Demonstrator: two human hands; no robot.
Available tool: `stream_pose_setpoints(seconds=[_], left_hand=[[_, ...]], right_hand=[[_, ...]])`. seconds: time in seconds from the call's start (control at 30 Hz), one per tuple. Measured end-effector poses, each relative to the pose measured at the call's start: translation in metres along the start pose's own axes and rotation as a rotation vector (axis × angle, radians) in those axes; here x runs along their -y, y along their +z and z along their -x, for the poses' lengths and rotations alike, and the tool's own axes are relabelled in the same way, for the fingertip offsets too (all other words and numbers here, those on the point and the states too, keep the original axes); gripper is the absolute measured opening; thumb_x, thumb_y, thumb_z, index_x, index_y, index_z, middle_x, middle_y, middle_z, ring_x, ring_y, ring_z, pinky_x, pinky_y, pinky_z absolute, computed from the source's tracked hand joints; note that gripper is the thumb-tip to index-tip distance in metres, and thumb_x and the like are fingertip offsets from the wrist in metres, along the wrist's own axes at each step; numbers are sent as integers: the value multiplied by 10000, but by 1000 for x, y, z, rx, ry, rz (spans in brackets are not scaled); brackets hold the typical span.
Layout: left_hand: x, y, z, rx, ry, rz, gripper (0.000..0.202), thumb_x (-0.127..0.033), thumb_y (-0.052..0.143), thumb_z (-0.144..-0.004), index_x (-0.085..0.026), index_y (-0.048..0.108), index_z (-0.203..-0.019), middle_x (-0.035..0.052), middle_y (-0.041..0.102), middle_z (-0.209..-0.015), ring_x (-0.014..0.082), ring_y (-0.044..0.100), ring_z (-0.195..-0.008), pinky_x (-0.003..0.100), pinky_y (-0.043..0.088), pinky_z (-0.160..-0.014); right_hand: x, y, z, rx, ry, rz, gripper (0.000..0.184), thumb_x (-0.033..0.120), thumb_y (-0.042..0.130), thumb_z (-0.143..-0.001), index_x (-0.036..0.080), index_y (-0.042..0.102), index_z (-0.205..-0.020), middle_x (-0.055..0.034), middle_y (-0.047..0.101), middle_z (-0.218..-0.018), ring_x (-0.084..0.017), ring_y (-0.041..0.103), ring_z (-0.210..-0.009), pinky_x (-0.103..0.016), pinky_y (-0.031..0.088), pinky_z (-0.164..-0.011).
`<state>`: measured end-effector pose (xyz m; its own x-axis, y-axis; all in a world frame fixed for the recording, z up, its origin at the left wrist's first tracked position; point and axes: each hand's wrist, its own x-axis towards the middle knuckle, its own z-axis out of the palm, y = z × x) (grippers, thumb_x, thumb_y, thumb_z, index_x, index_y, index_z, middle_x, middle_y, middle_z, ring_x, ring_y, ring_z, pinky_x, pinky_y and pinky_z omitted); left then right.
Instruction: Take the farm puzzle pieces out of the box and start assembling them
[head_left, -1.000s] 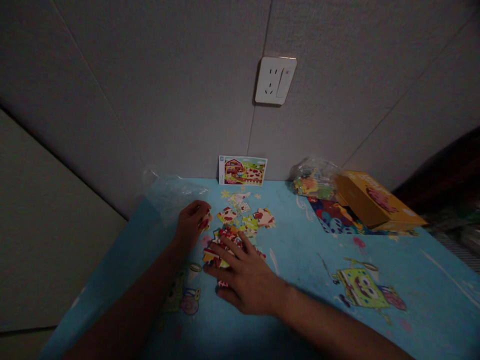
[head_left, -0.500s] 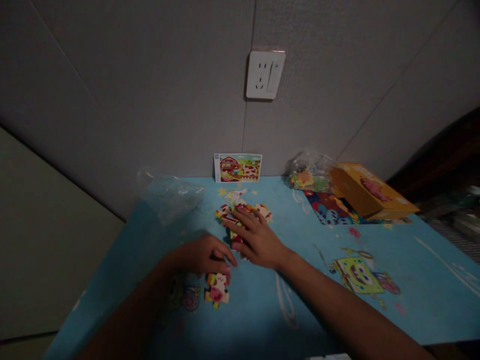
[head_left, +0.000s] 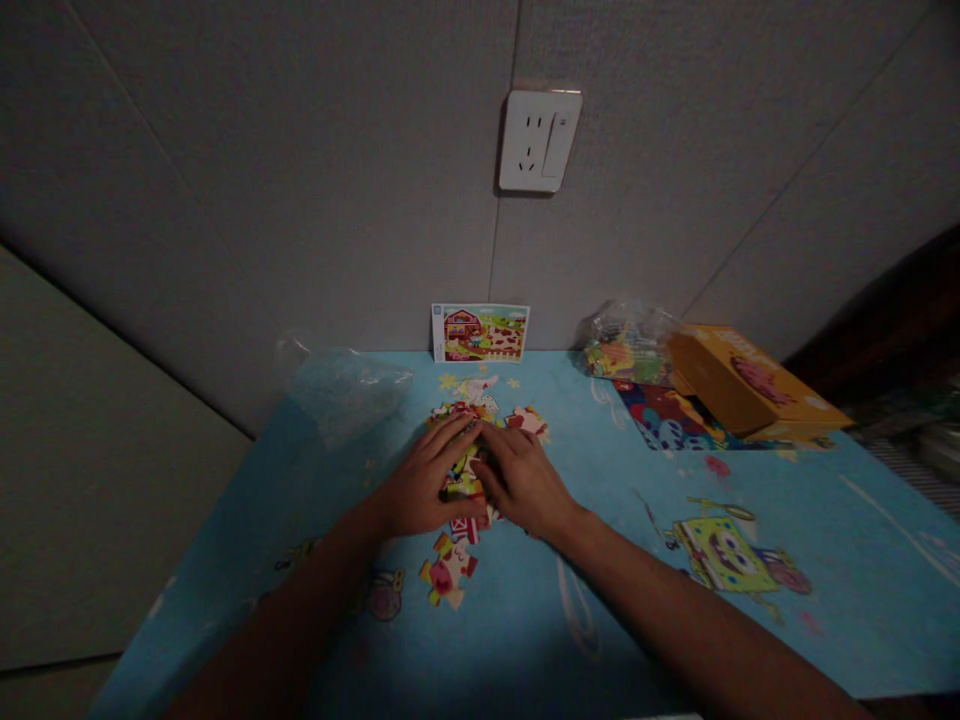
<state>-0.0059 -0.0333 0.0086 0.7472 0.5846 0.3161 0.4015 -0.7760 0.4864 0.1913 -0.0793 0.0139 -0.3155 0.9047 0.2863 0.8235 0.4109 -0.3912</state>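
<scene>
I press both hands flat on the cluster of puzzle pieces (head_left: pixel 463 482) in the middle of the blue table (head_left: pixel 615 610): left hand (head_left: pixel 420 490) and right hand (head_left: pixel 525 485) are open, fingers stretched, gripping nothing. I judge I am joining pieces; the loose piece (head_left: pixel 448 572) near me needs careful turning to fit.

The room is dim. A grey panelled wall (head_left: pixel 300 200) carries a white plastic wall socket (head_left: pixel 540 140) above a table with blue cartoon-printed cover (head_left: pixel 862 600).
</scene>
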Motion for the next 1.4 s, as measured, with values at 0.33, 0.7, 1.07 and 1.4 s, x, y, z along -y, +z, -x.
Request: stream_pose_setpoints(seconds=[0.33, 0.7, 1.07, 1.4], left_hand=[[13, 7, 8, 99, -293, -251, 724, -513, 469, -925, -216, 225, -1538, 137, 199, -1605, 375, 122, -1470, 610, 176, -1126], [4, 0, 5, 146, -304, -243, 752, -377, 531, -864, -225, 230, -1536, 101, 181, -1614, 378, 107, -1474, 652, 162, -1110], [14, -2, 5, 62, -276, -184, 775, -96, 502, -681, -200, 422, -1444, 72, 288, -1584, 325, 201, -1460, 556, 219, -1130], [5, -6, 2, 46, -135, -64, 607, -257, 635, -795, -246, 477, -1381, 76, 489, -1452, 261, 406, -1355, 485, 219, -1138]], right_hand=[[-22, -4, 1, -81, 200, 166, 360, 293, 473, -931, 172, 595, -1248, -162, 560, -1344, -325, 464, -1267, -614, 222, -1084], [-12, -9, -1, 70, -98, 162, 663, 595, 623, -824, 239, 518, -1373, -141, 535, -1379, -339, 411, -1317, -652, 29, -1125], [-44, -10, -10, 3, -15, 131, 509, 484, 642, -863, 219, 571, -1292, -116, 624, -1288, -294, 548, -1173, -604, 215, -1098], [-51, -13, -14, -228, -88, 37, 282, 393, 596, -901, 179, 692, -1058, -110, 663, -1038, -239, 568, -993, -425, 405, -940]])
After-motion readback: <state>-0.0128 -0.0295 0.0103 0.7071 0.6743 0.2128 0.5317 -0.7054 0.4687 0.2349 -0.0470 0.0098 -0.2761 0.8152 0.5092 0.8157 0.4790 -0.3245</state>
